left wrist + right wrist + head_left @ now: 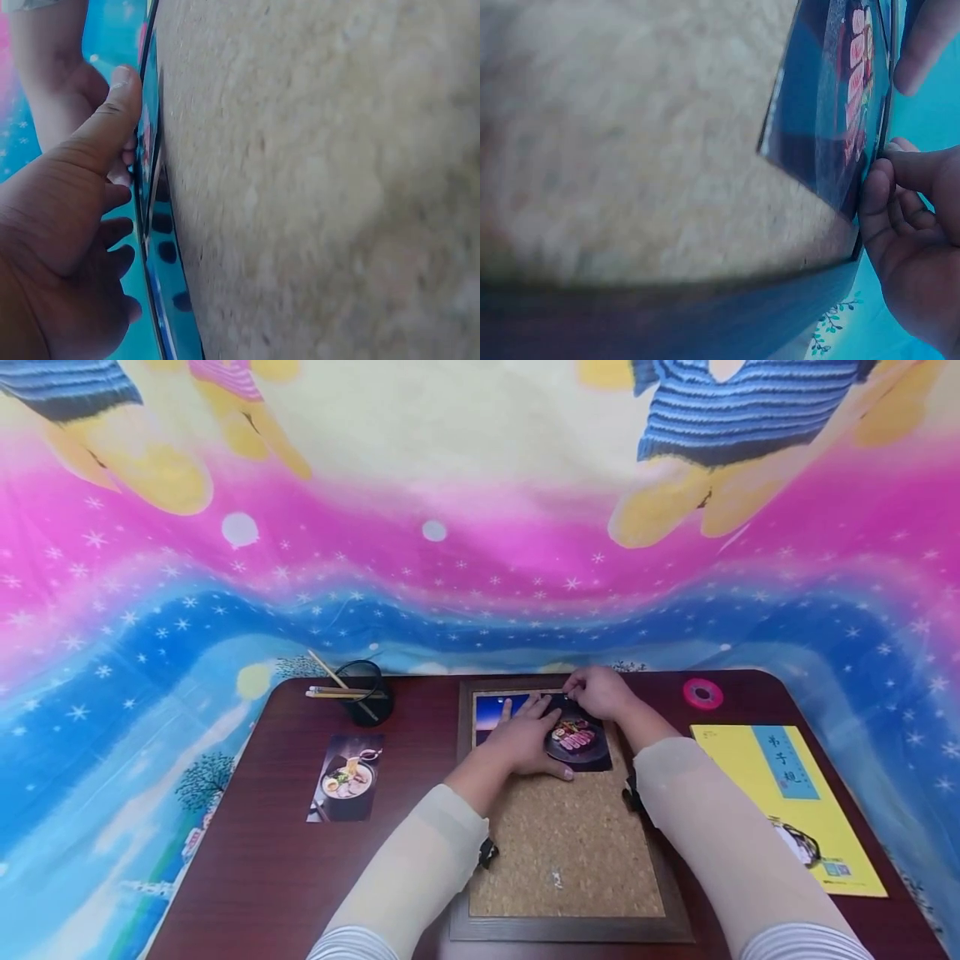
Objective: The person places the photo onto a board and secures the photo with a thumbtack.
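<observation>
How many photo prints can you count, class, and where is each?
3 visible: a noodle photo on the desk, left of the corkboard; a blue photo at the corkboard's top left; and a meat photo at its top right. The left hand could hide another.

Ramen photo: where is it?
In the head view, the ramen photo lies on the desk at left, in front of the black pencil cup, left of the cork board.

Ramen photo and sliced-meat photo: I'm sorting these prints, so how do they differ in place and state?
The ramen photo lies on the desk; the sliced-meat photo is on the framed corkboard. The ramen photo is fully visible; the left hand partly covers the sliced-meat photo. Both show food against dark backgrounds.
</observation>
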`<state>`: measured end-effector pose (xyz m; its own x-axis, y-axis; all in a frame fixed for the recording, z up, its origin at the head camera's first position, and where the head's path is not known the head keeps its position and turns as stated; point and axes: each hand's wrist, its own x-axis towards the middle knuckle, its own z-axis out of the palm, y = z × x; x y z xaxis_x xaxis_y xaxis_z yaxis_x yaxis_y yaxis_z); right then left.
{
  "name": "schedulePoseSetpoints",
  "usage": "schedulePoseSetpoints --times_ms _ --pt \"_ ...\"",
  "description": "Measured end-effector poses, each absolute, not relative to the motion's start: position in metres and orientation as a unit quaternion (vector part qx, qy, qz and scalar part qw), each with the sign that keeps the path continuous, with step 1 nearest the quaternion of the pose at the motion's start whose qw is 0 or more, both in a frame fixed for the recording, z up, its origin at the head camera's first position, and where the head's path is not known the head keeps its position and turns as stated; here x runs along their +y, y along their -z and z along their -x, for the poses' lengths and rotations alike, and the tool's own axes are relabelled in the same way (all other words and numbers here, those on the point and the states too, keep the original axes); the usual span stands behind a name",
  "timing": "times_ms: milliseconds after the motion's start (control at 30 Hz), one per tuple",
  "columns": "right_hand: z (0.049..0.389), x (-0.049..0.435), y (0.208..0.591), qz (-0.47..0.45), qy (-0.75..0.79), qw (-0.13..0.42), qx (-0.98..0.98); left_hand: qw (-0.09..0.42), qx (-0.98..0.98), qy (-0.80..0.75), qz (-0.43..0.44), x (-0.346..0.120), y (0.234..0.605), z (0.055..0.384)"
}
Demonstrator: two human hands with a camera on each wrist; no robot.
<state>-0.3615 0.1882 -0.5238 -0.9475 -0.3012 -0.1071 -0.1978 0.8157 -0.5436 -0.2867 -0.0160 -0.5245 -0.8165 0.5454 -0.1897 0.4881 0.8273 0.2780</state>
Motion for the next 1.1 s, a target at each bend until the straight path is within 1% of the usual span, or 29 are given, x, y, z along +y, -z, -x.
schedulePoseSetpoints --times_ms 433,600,733,1000,1100 --pt "0.338 0.210 0.512 0.157 0.276 0.055 0.947 0.104 0.946 -0.149 -0.267 -0.051 0.516 0.282" --pt "0.326 0.219 0.509 0.164 0.276 0.052 0.946 0.094 0.948 -0.156 -0.260 -0.064 0.514 0.279" --pt "0.317 0.222 0.506 0.165 0.279 0.052 0.945 0.097 0.951 -0.157 -0.246 -0.077 0.512 0.274" --pt "0.305 0.234 0.509 0.168 0.267 0.016 0.949 0.095 0.956 -0.170 -0.218 -0.103 0.512 0.264" --pt "0.300 0.239 0.509 0.163 0.263 0.013 0.951 0.094 0.957 -0.177 -0.210 -0.113 0.513 0.262"
